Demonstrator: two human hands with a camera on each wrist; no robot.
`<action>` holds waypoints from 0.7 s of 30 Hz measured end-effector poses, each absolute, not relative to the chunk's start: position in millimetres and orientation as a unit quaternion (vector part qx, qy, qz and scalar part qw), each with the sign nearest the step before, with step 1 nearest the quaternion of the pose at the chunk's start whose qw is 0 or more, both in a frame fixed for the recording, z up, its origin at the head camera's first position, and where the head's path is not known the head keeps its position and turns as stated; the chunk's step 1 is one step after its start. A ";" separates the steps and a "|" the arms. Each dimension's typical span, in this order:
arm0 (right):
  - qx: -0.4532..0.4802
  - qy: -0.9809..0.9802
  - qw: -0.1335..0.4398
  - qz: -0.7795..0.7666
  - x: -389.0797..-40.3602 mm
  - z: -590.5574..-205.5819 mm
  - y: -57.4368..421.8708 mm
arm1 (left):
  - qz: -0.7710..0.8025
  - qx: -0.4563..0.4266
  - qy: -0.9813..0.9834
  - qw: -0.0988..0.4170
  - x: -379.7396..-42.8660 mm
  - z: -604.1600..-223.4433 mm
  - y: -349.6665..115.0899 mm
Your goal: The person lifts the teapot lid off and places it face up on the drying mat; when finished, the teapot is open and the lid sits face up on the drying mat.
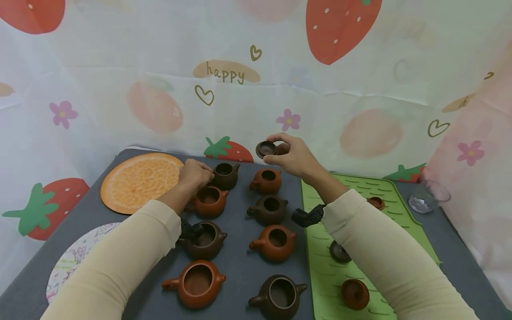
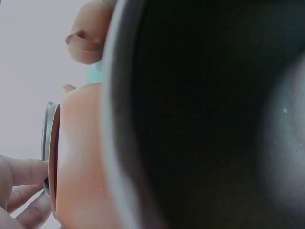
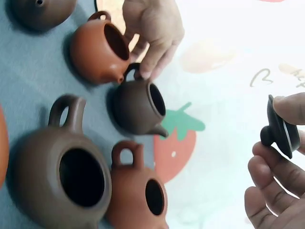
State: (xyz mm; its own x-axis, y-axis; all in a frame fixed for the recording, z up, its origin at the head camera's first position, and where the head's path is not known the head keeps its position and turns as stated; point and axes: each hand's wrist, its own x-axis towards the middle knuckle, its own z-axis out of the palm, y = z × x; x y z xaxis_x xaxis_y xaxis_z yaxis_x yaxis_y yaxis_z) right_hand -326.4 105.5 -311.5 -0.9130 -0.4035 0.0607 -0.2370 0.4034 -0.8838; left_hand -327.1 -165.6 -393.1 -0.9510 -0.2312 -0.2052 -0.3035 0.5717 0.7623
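At the far end of the left row stands a small dark brown teapot without a lid. My left hand pinches its handle, seen also in the right wrist view, where the left hand reaches down to the dark teapot. Raised above the far end of the right row, my right hand holds a dark brown teapot lid between thumb and fingers. The lid is tilted on edge, its knob toward the fingers. An orange-brown teapot sits just nearer than the dark one.
Two rows of open teapots, including a dark one, stand on the grey table. A green mat at right carries several lids, among them a reddish-brown lid. A clear glass tilts beyond it. An orange-patterned round mat lies left.
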 end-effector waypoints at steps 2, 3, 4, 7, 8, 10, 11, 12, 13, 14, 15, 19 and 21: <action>-0.191 0.842 0.078 -0.499 -325.4 -310.8 110.3 | 0.438 -0.150 0.885 0.042 -327.3 -393.6 -166.0; -0.189 0.845 0.077 -0.494 -324.7 -310.2 113.0 | 0.439 -0.150 0.885 0.043 -327.3 -393.7 -166.2; -0.187 0.847 0.076 -0.491 -324.4 -309.9 116.1 | 0.439 -0.150 0.885 0.043 -327.4 -393.8 -166.4; -0.181 0.853 0.074 -0.484 -322.8 -307.5 126.1 | 0.440 -0.150 0.884 0.044 -327.3 -393.4 -166.7; -0.179 0.855 0.074 -0.481 -322.6 -307.0 129.9 | 0.441 -0.150 0.884 0.044 -327.2 -393.2 -166.6; -0.175 0.857 0.074 -0.478 -322.5 -306.5 137.4 | 0.442 -0.151 0.883 0.044 -327.3 -393.2 -166.7; -0.172 0.859 0.075 -0.476 -322.5 -306.3 141.0 | 0.442 -0.151 0.883 0.044 -327.3 -393.1 -166.6; -0.168 0.861 0.076 -0.475 -323.0 -306.9 144.6 | 0.443 -0.152 0.882 0.044 -327.5 -393.1 -166.6; -0.165 0.863 0.076 -0.472 -323.5 -307.6 148.3 | 0.443 -0.152 0.882 0.044 -327.6 -393.2 -166.5; -0.161 0.864 0.076 -0.471 -324.0 -308.5 151.6 | 0.443 -0.152 0.883 0.044 -327.7 -393.3 -166.5; -0.158 0.866 0.076 -0.469 -324.2 -309.3 154.8 | 0.442 -0.152 0.883 0.044 -327.7 -393.3 -166.5; -0.153 0.872 0.073 -0.460 -325.0 -313.0 166.5 | 0.442 -0.152 0.883 0.045 -327.9 -393.8 -166.7; -0.150 0.875 0.072 -0.455 -325.5 -314.9 171.5 | 0.442 -0.153 0.883 0.045 -327.6 -393.9 -166.8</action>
State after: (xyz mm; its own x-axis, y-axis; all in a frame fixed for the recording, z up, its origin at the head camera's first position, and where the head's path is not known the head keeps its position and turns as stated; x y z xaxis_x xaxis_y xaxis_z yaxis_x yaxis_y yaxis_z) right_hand -325.5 171.5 -314.9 -0.9444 -0.3285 0.0109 -0.1974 0.5403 -0.8180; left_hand -327.6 -166.8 -393.9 -0.9492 -0.2300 -0.2148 -0.3097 0.5623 0.7668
